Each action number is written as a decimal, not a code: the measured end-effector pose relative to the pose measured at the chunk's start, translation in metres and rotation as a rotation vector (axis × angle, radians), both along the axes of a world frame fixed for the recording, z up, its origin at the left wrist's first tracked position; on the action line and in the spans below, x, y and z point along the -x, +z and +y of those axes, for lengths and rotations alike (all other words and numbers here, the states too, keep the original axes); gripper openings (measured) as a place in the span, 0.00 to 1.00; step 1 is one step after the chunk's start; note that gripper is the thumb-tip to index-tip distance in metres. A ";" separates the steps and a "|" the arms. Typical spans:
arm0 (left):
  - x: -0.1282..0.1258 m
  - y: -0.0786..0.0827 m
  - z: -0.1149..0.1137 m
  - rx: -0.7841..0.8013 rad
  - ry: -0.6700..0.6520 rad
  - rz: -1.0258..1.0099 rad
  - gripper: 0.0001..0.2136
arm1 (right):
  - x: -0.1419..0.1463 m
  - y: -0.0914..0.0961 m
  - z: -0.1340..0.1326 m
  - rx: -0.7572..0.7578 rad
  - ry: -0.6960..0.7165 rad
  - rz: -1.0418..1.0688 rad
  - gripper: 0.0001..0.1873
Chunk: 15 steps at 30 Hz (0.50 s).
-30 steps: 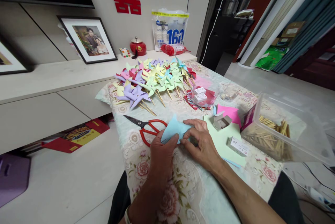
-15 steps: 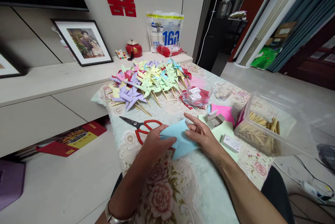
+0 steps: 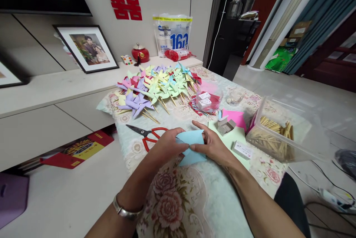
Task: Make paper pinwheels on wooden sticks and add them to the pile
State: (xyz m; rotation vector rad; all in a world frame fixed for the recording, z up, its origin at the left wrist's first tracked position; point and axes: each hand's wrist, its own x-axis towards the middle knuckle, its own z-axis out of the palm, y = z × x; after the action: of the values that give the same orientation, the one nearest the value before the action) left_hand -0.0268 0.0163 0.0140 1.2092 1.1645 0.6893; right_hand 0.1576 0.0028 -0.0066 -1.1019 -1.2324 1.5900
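Note:
A light blue sheet of paper (image 3: 194,158), partly folded over, is held above the near part of the table. My left hand (image 3: 172,143) grips its left side, the thumb pressed near the middle. From the other side my right hand (image 3: 213,143) pinches the paper, with its thumb tip close to the left thumb and the index finger raised. Fingers behind the paper are hidden. Red-handled scissors (image 3: 150,133) lie open just beyond my left hand. Many finished paper pinwheels (image 3: 155,89) on sticks are heaped at the far side of the table.
On the right stand a clear plastic box (image 3: 267,137) of short sticks, a small white box (image 3: 242,150), an opened small carton (image 3: 226,126) and pink paper (image 3: 235,117). A round clear container (image 3: 209,100) sits farther back on the flowered tablecloth (image 3: 169,208).
My right thumb has moved left along the paper, close to the left thumb. The paper's upper part is now folded over more toward the middle. The view has shifted slightly.

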 end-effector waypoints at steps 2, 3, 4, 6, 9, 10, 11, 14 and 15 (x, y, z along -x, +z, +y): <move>-0.001 0.006 0.001 0.017 0.018 -0.028 0.13 | 0.000 0.001 0.000 0.007 -0.027 0.004 0.50; -0.002 0.008 0.001 0.022 0.040 -0.057 0.15 | 0.000 0.002 0.000 0.015 -0.046 0.022 0.52; -0.003 0.010 0.001 0.030 0.067 -0.099 0.17 | 0.000 0.003 0.001 0.021 -0.067 0.050 0.53; -0.006 0.009 0.000 0.060 0.131 -0.203 0.19 | 0.000 0.003 0.001 0.022 -0.120 0.108 0.54; -0.015 0.001 -0.005 0.118 0.252 -0.351 0.18 | 0.000 0.002 0.002 -0.015 -0.215 0.160 0.53; -0.020 -0.004 -0.007 0.124 0.274 -0.401 0.18 | 0.000 0.002 0.003 -0.027 -0.243 0.170 0.52; -0.024 -0.008 -0.009 0.128 0.289 -0.440 0.17 | 0.000 0.002 0.003 -0.034 -0.266 0.177 0.52; -0.036 -0.019 -0.013 0.138 0.319 -0.500 0.18 | 0.000 0.001 0.004 -0.043 -0.297 0.182 0.52; -0.039 -0.021 -0.014 0.130 0.331 -0.509 0.19 | 0.000 0.001 0.004 -0.048 -0.298 0.177 0.52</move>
State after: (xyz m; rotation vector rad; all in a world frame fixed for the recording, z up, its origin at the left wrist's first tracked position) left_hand 0.0126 0.0018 -0.0074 0.6761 0.9633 1.0800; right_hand 0.1575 0.0073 -0.0061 -1.0369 -0.9368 1.3905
